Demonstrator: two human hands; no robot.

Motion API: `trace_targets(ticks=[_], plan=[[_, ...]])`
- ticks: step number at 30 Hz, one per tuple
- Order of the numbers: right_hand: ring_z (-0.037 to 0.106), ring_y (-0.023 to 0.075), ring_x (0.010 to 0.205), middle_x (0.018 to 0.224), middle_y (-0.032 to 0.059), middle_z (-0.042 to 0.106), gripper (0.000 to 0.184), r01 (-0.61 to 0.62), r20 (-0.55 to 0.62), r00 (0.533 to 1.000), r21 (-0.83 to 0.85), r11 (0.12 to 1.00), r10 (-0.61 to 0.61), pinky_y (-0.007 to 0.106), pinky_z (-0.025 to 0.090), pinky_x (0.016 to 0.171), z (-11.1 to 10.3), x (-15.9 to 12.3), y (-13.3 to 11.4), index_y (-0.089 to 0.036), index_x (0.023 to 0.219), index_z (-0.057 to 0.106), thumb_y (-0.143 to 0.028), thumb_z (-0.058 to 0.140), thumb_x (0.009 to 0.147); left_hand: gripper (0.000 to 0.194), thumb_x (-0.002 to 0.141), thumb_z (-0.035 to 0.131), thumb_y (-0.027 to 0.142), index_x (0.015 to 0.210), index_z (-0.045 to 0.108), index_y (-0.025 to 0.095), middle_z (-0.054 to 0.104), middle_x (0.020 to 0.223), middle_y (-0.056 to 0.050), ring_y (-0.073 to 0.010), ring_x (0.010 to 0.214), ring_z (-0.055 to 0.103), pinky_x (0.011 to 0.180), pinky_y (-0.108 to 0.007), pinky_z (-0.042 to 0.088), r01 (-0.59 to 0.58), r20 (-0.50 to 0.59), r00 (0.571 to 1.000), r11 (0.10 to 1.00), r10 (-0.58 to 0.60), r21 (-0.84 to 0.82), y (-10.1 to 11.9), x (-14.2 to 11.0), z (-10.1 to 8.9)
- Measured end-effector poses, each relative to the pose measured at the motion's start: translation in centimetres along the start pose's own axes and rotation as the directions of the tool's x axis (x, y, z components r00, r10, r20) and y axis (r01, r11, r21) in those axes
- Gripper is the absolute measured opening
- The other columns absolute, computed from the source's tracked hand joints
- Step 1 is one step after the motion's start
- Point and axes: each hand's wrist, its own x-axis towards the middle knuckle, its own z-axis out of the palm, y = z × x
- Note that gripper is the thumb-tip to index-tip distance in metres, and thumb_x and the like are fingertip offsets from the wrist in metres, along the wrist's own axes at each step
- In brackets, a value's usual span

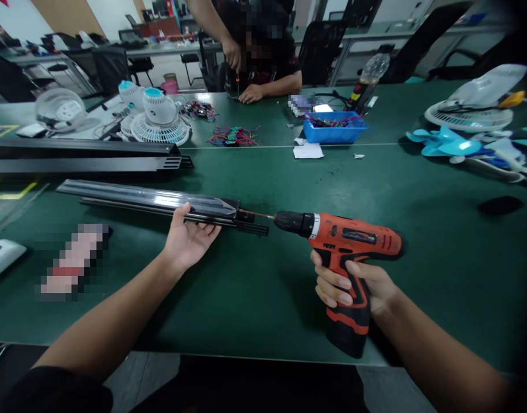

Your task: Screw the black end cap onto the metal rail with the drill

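My right hand (353, 284) is closed round the grip of an orange and black cordless drill (353, 238). The drill points left, and its bit meets the right end of a long dark metal rail (147, 201) lying on the green table (255, 298). My left hand (189, 236) cups the rail from below near that end, palm up, fingers curled under it and thumb on its near side.
Two longer black rails (82, 156) lie behind. White fan parts (158, 117), bundles of coloured wires (232, 136) and a blue tray (334, 129) sit farther back. Blue fan blades (448, 143) lie at the right. A person across the table works with both hands.
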Motion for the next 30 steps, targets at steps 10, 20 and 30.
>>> trace_targets(ticks=[10,20,30], plan=[[0.057,0.0050,0.054,0.090,-0.0022,0.059,0.024,-0.032,-0.032,0.999,-0.039,0.999,0.031,0.027,0.057,0.065,-0.7,0.2,0.0,-0.016,0.111,0.065,-0.027,0.075,0.093,0.033,0.089,0.073,0.043,0.111,0.069,0.019,0.078,0.092,-0.008,-0.0236,0.095,0.077,0.100,-0.038,0.060,0.005,0.000,1.000,0.999,-0.005,-0.034,0.0,-0.1,0.0],[0.060,0.0062,0.054,0.086,-0.0026,0.061,0.023,-0.007,-0.036,0.999,-0.026,1.000,0.006,0.027,0.060,0.066,-0.5,0.2,0.0,-0.014,0.111,0.068,-0.024,0.075,0.091,0.057,0.102,0.060,0.057,0.139,0.060,0.014,0.079,0.109,-0.013,-0.0241,0.103,0.077,0.103,-0.039,0.060,0.004,-0.057,0.998,0.997,-0.008,-0.073,0.0,-1.2,1.3],[0.059,0.0072,0.054,0.082,-0.0033,0.058,0.021,-0.004,-0.041,0.999,-0.026,1.000,0.003,0.028,0.059,0.066,-0.5,0.2,0.1,-0.014,0.109,0.068,-0.024,0.075,0.092,0.057,0.100,0.064,0.052,0.144,0.058,0.016,0.078,0.112,-0.014,-0.0260,0.109,0.076,0.104,-0.038,0.060,-0.005,-0.006,1.000,0.996,0.004,-0.087,-0.1,-1.0,0.8]])
